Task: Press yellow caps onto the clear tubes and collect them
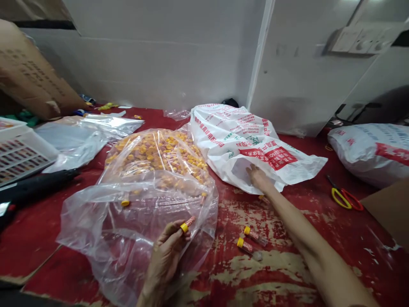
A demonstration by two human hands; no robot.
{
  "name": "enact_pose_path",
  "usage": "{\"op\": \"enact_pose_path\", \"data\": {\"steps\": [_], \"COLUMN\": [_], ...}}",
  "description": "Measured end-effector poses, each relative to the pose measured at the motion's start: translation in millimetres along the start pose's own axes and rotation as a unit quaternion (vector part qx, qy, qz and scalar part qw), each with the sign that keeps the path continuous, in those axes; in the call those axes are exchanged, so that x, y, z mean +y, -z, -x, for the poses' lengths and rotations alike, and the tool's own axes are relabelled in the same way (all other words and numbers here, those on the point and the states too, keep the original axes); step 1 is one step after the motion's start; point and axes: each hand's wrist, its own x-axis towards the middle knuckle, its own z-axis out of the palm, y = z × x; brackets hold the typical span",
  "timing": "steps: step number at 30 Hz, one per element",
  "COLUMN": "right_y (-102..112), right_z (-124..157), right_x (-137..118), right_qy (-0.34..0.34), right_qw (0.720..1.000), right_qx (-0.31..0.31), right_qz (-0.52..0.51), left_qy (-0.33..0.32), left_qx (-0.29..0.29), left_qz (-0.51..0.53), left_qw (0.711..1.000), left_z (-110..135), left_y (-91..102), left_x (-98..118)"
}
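My left hand (pixel 168 247) is closed around a small clear tube with a yellow cap (pixel 188 223), over the loose front of a big clear plastic bag (pixel 134 226). Inside that bag lie many yellow-capped tubes (pixel 159 149). My right hand (pixel 258 175) reaches into the mouth of a white printed sack (pixel 230 136); its fingers look stretched out, and nothing shows in them. What the sack holds is hidden. Two yellow-capped tubes, an upper one (pixel 255 236) and a lower one (pixel 249 248), lie on the red table between my forearms.
Scissors with yellow and red handles (pixel 347 199) lie at the right, near another filled white sack (pixel 370 149). At the left are a white plastic basket (pixel 25 147), a black object (pixel 38 185), flat clear bags (pixel 76 138) and a cardboard box (pixel 35 72). A grey wall (pixel 159 64) stands behind.
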Motion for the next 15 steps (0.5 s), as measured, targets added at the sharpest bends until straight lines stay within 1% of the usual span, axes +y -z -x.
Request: {"op": "enact_pose_path", "data": {"steps": [2,4,6,8,9,11,12,13,14,15], "right_y": [-6,-9,-8,0,6,21,28,35,40,44], "right_z": [-8,-8,-2,12,24,57,78,102,126,149], "right_x": [4,8,10,10,9,1,-4,-11,-20,-29], "right_qy": [0.015,0.023,0.026,0.021,0.019,0.02,0.032,0.044,0.056,0.073], "right_qw": [1.0,0.999,0.999,0.999,1.0,0.998,0.99,0.973,0.955,0.942], "right_qx": [-0.015,-0.019,-0.014,-0.001,0.011,0.045,0.073,0.086,0.081,0.08], "right_qz": [0.013,0.021,0.023,0.026,0.02,-0.039,-0.114,-0.209,-0.278,-0.319], "left_qy": [0.006,-0.01,-0.028,-0.03,-0.025,-0.008,0.001,0.009,0.011,0.009], "left_qx": [0.003,0.024,0.041,0.043,0.038,0.018,0.005,-0.008,-0.02,-0.031], "left_qz": [0.028,0.039,0.036,0.032,0.03,0.023,0.019,0.015,0.012,0.008], "left_qw": [1.0,0.999,0.998,0.998,0.999,1.0,1.0,1.0,1.0,0.999], "left_z": [11,19,24,30,33,41,45,49,53,56], "left_y": [-1.5,-2.8,-3.4,-4.2,-5.1,-8.8,-11.7,-15.2,-19.1,-23.4], "left_x": [-2,-6,-11,-14,-15,-16,-17,-19,-22,-25]}}
